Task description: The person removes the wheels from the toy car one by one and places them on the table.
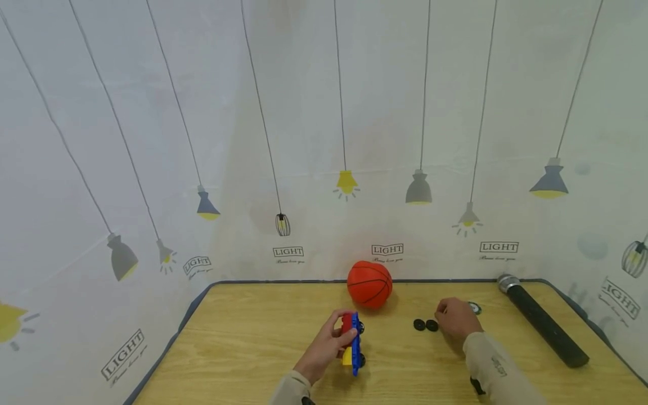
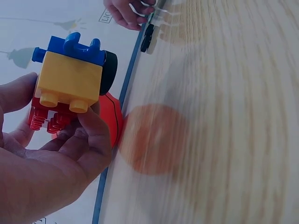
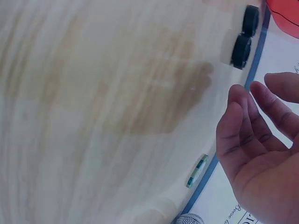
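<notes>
My left hand (image 1: 324, 346) grips a toy car built of blocks (image 1: 356, 343), holding it on its side over the table. Its blue base (image 2: 77, 50) carries a yellow block (image 2: 70, 77) and a red block (image 2: 39, 112). Black wheels show along the car's right side in the head view. The right hand (image 1: 455, 319) is beside two loose black wheels (image 1: 425, 325), its fingers (image 3: 229, 128) loosely bent with nothing between them. Those wheels stand close together on the table, just left of the fingertips. Behind this hand, partly hidden, is a round white-and-green disc (image 1: 475, 307).
A red toy basketball (image 1: 370, 284) stands at the table's back edge, beyond the left hand. To the right lies a microphone (image 1: 544, 323) with a black handle. A wall printed with lamps surrounds the wooden table (image 1: 243, 337) at the back and sides.
</notes>
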A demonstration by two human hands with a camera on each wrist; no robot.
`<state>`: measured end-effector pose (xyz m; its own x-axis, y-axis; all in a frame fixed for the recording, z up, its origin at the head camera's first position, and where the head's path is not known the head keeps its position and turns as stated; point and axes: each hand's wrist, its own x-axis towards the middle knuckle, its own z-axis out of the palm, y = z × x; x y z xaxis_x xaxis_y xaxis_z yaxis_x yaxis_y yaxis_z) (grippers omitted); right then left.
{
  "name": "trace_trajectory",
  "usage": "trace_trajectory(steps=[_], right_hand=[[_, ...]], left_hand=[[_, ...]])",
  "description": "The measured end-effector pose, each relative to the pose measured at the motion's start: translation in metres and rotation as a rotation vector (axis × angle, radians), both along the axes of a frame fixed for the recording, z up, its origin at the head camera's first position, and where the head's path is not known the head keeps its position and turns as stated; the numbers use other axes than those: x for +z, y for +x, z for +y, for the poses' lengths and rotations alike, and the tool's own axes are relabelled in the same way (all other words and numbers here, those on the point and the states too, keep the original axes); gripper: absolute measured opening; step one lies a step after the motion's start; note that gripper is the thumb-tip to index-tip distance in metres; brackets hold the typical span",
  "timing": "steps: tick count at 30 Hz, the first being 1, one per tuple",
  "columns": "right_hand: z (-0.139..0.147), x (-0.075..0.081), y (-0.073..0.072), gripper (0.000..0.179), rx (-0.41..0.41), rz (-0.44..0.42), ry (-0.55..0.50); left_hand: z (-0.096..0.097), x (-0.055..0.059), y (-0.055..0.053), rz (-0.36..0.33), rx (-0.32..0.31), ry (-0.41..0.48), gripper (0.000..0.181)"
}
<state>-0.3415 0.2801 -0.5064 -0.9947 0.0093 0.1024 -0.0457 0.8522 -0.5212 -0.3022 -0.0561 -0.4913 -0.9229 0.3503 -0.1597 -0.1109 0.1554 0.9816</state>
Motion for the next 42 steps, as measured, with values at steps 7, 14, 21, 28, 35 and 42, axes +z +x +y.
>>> trace_trajectory(steps=[7,14,21,28,35,42], right_hand=[[-0.004,0.011,0.004,0.015,0.002,0.000,-0.039],[-0.007,0.014,0.005,0.014,0.005,0.025,-0.071],[-0.010,0.018,0.009,0.015,0.017,0.022,-0.106],[-0.018,0.025,0.011,0.017,0.017,0.009,-0.155],[-0.023,0.027,0.014,0.015,0.042,0.003,-0.180],[-0.029,0.029,0.011,0.017,0.040,-0.010,-0.180]], left_hand=[[0.000,0.001,0.000,-0.007,-0.005,0.018,0.048],[0.001,0.002,0.000,-0.021,0.002,0.033,0.045],[0.001,0.005,0.002,-0.032,0.014,0.053,0.043],[-0.001,0.004,0.002,-0.019,0.022,0.067,0.044],[0.001,0.002,0.001,-0.036,0.033,0.071,0.044],[0.001,0.002,0.001,-0.032,0.032,0.074,0.044]])
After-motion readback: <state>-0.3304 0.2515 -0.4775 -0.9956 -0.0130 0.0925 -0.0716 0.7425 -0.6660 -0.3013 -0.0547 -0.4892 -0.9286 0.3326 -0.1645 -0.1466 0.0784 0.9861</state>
